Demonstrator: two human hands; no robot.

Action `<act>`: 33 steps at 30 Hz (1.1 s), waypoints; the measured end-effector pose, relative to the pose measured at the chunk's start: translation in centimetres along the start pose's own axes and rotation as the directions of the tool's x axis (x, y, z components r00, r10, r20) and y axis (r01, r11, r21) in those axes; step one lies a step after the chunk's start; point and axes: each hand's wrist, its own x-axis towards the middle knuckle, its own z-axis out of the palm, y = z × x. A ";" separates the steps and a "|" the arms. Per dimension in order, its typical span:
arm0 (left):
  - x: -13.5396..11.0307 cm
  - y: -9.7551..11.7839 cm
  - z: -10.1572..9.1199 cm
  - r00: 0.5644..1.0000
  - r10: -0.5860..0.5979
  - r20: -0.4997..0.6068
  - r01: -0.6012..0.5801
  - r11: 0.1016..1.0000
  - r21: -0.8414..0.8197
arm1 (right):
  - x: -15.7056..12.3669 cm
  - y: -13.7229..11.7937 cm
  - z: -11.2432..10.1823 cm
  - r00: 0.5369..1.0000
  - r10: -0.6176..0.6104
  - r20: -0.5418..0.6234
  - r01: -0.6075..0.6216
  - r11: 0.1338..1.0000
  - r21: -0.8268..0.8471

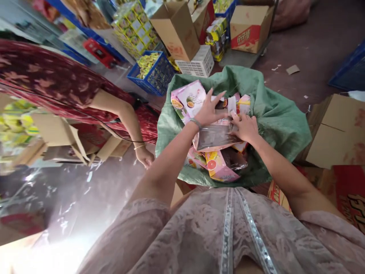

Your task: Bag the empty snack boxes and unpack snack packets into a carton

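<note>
A large green woven sack (282, 121) stands in front of me with its mouth wide. Several pink printed cartons with fruit pictures fill it. My left hand (211, 110) lies over the cartons with its fingers spread, beside a pink-and-white box (189, 97). My right hand (245, 125) rests fingers apart on the right side of a flattened carton with a clear plastic window (215, 137). Both hands touch this windowed carton. Below it, towards me, lies a pink carton with a grapefruit picture (219, 165).
A person in a dark red floral dress (62, 76) stands at left, one arm hanging near the sack. Behind the sack are a blue crate (154, 76), a white basket (198, 62) and brown boxes (178, 30). Flat cardboard (339, 129) lies right. Scraps litter the floor (108, 194).
</note>
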 end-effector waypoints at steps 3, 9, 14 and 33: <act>-7.7 2.8 -2.2 0.931 0.153 -0.332 -0.198 0.974 -0.107 | 0.5 0.5 0.9 0.999 0.036 0.029 -0.035 0.998 -0.043; -23.7 3.4 3.4 1.000 0.027 0.011 -0.027 0.999 -0.036 | 1.5 2.1 2.2 0.998 0.045 0.035 -0.041 0.993 -0.114; -27.0 1.4 7.7 0.953 -0.188 0.236 0.218 0.970 -0.106 | 1.9 2.1 2.3 0.997 0.072 0.041 -0.062 0.977 -0.206; -33.9 4.5 -15.4 0.957 0.250 -0.146 -0.287 0.762 -0.580 | -4.2 -0.3 -0.2 0.980 0.126 0.156 -0.085 0.965 -0.249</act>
